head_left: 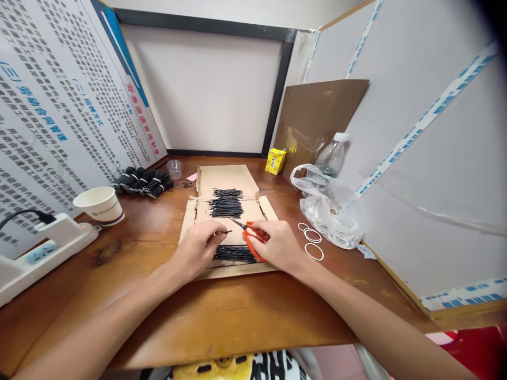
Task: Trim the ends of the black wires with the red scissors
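Note:
My left hand pinches a thin black stick whose tip pokes out to the right. My right hand grips orange-handled scissors, blades pointing left toward that tip. Both hands rest over a flattened cardboard sheet. Piles of black sticks lie on the cardboard, and another pile lies between my hands.
Bundled black sticks lie at the back left beside a small clear cup. A paper cup and a white power strip stand left. Rubber bands, a plastic bag, a bottle and a yellow box lie right.

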`<state>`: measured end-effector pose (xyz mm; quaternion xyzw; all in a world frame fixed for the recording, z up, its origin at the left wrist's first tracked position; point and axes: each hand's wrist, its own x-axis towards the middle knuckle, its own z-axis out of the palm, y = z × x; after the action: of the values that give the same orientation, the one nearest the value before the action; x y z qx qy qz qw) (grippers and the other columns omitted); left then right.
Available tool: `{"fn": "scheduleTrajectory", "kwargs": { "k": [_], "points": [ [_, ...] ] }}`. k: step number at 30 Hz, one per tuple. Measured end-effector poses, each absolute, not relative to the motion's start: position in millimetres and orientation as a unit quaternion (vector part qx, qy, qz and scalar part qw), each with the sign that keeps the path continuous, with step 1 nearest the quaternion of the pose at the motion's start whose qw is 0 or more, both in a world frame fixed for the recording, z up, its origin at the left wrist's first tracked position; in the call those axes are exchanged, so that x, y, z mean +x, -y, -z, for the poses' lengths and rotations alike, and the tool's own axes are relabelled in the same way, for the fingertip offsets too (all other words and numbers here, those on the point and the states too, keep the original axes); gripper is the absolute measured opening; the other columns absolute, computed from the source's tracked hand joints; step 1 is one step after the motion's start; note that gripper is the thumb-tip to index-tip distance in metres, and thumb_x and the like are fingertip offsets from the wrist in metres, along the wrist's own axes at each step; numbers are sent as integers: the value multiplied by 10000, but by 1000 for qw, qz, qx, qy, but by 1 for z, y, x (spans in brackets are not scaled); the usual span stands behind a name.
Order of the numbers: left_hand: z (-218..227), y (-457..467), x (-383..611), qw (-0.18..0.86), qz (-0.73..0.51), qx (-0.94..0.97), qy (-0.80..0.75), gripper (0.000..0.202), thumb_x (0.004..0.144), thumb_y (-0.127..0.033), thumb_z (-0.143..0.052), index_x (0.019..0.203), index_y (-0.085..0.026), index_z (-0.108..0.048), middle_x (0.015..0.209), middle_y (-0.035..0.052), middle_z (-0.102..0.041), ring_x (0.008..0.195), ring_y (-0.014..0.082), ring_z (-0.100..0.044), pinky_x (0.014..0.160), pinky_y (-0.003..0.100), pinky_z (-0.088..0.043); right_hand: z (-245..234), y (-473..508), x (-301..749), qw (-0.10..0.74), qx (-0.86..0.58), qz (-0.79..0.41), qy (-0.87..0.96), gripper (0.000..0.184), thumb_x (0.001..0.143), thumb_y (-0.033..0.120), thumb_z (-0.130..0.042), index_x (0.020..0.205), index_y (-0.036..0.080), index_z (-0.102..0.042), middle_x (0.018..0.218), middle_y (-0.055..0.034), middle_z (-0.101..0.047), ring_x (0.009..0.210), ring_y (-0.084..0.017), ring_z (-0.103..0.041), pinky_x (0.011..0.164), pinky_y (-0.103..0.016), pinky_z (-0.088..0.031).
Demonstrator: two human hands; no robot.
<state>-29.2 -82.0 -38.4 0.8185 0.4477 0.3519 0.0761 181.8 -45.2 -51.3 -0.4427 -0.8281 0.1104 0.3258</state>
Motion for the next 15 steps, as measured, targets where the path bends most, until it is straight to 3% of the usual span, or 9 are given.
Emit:
{"fn": "scheduleTrajectory", "kwargs": {
  "k": [1, 7, 11, 15],
  "points": [
    [39, 82, -29, 77, -347, 821, -447, 136, 916, -158, -478, 858, -159, -601, 778, 34, -635, 682, 142, -549, 645, 253, -434, 51, 43, 189, 320, -457, -104, 823, 217, 818, 332, -565, 807, 159, -696, 772, -54, -697, 603, -125, -547, 608, -246, -382],
    [39, 82, -28, 75, -349, 823, -441, 132, 910, -143, -481, 841, -163, -592, 763, 33, -616, 690, 147, -545, 653, 263, -437, 38, 30, 230, 242, -517, -79, 817, 176, 814, 263, -548, 780, 180, -700, 703, -51, -679, 583, -151, -556, 550, -251, -337],
    [37, 86, -29, 61, -341, 834, -430, 130, 913, -131, -481, 846, -158, -590, 765, 31, -608, 682, 144, -534, 644, 261, -428, 36, 33, 234, 185, -494, -72, 846, 150, 774, 187, -597, 850, 189, -727, 816, -72, -663, 738, -175, -587, 632, -252, -389],
    [38, 89, -29, 46, -333, 844, -418, 124, 918, -124, -485, 873, -159, -595, 783, 28, -600, 697, 143, -530, 658, 259, -421, 38, 32, 235, 113, -467, -84, 873, 297, 757, 121, -595, 1027, 178, -706, 1011, -107, -633, 936, -211, -578, 739, -269, -431]
  ]
}}
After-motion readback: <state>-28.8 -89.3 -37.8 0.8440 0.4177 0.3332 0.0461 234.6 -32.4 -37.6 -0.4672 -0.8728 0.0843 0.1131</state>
